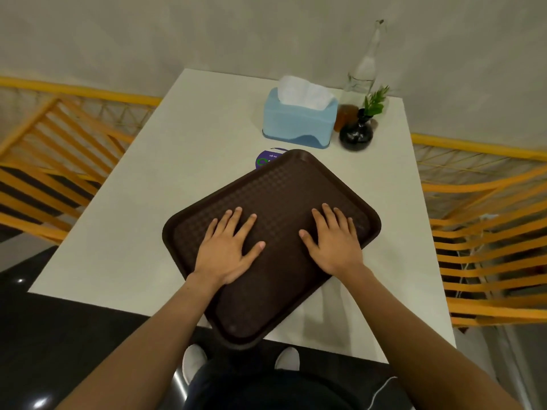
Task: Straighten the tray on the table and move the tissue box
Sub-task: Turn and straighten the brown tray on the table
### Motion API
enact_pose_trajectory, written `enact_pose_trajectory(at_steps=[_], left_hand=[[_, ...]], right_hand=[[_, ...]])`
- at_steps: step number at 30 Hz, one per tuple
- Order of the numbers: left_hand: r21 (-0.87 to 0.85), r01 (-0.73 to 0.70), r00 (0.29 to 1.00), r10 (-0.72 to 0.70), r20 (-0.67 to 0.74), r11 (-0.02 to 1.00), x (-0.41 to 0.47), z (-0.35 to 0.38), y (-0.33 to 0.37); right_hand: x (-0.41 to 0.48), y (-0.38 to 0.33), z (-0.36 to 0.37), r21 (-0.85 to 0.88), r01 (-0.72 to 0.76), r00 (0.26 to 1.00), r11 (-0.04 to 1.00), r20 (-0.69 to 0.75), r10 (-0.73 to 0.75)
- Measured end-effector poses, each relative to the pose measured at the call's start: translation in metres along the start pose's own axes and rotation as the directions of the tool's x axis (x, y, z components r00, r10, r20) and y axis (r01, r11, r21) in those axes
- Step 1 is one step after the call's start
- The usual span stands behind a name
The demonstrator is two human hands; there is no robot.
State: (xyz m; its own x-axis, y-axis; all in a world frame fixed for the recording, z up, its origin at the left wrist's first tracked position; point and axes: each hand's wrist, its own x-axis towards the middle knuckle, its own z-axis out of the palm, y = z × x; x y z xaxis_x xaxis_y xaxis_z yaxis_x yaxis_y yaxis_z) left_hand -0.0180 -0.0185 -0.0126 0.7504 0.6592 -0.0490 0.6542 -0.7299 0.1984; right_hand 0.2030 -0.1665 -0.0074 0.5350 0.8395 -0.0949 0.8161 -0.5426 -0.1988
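Note:
A dark brown tray (284,184) lies skewed on the white table (165,184), one corner hanging over the near edge. My left hand (228,250) rests flat on the tray's left part, fingers spread. My right hand (334,235) lies flat on the right part, fingers apart too. Neither hand grips anything. A light blue tissue box (299,122) with a white tissue sticking out stands beyond the tray, near the table's far side, apart from the tray.
A clear glass bottle (367,63), a small amber jar (346,115) and a black vase with a green sprig (356,134) stand right of the tissue box. A purple round sticker (268,158) peeks from under the tray. Orange slatted chairs (485,247) flank the table.

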Motion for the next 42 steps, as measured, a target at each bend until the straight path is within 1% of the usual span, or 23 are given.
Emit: enact_pose_trajectory(at_steps=[8, 14, 16, 18, 21, 24, 26, 29, 31, 33, 34, 38, 42], left_hand=[[0.056, 0.067, 0.998, -0.066, -0.012, 0.996, -0.019, -0.012, -0.017], [0.102, 0.1, 0.995, -0.1, -0.002, 0.99, -0.03, -0.024, -0.037], [0.117, 0.101, 0.995, -0.102, 0.008, 0.988, -0.033, -0.029, -0.043], [0.13, 0.104, 0.994, -0.108, 0.029, 0.986, -0.035, -0.034, -0.049], [0.14, 0.112, 0.991, -0.12, 0.056, 0.984, -0.038, -0.04, -0.057], [0.117, 0.083, 0.992, -0.093, 0.087, 0.99, -0.037, -0.049, -0.068], [0.061, 0.035, 0.997, -0.039, 0.069, 0.998, -0.032, -0.056, -0.079], [0.052, -0.031, 0.999, 0.033, -0.026, 0.998, -0.027, -0.065, -0.097], [0.072, -0.024, 0.997, 0.029, -0.074, 0.997, -0.024, -0.067, -0.109], [0.086, 0.004, 0.997, 0.003, -0.083, 0.996, -0.022, -0.068, -0.12], [0.094, 0.015, 0.997, -0.008, -0.079, 0.995, -0.021, -0.068, -0.125], [0.09, 0.021, 0.996, -0.014, -0.083, 0.996, -0.025, -0.06, -0.146], [0.046, 0.04, 0.991, -0.034, -0.127, 0.998, -0.034, -0.052, -0.161]], right_hand=[[0.033, -0.011, -0.002, -0.042, 0.136, 0.989, 0.99, 0.062, -0.134], [0.058, -0.035, -0.007, -0.068, 0.262, 0.959, 0.963, 0.125, -0.252], [0.063, -0.047, -0.01, -0.104, 0.279, 0.957, 0.955, 0.117, -0.267], [0.059, -0.06, -0.011, -0.091, 0.259, 0.966, 0.962, 0.053, -0.255], [0.037, -0.076, -0.009, 0.066, 0.179, 0.978, 0.982, -0.124, -0.17], [0.003, -0.084, -0.007, 0.243, 0.122, 0.946, 0.962, -0.323, -0.038], [-0.019, -0.087, -0.003, 0.306, 0.077, 0.927, 0.949, -0.372, 0.045], [-0.041, -0.093, 0.001, 0.343, -0.025, 0.919, 0.939, -0.362, 0.157], [-0.045, -0.1, 0.003, 0.343, -0.148, 0.913, 0.928, -0.314, 0.262], [-0.045, -0.107, 0.004, 0.333, -0.292, 0.89, 0.897, -0.249, 0.382], [-0.045, -0.11, 0.005, 0.322, -0.339, 0.878, 0.884, -0.23, 0.421], [-0.048, -0.118, 0.013, 0.213, -0.403, 0.869, 0.89, -0.216, 0.445], [-0.049, -0.13, 0.021, 0.191, -0.422, 0.863, 0.886, -0.215, 0.457]])
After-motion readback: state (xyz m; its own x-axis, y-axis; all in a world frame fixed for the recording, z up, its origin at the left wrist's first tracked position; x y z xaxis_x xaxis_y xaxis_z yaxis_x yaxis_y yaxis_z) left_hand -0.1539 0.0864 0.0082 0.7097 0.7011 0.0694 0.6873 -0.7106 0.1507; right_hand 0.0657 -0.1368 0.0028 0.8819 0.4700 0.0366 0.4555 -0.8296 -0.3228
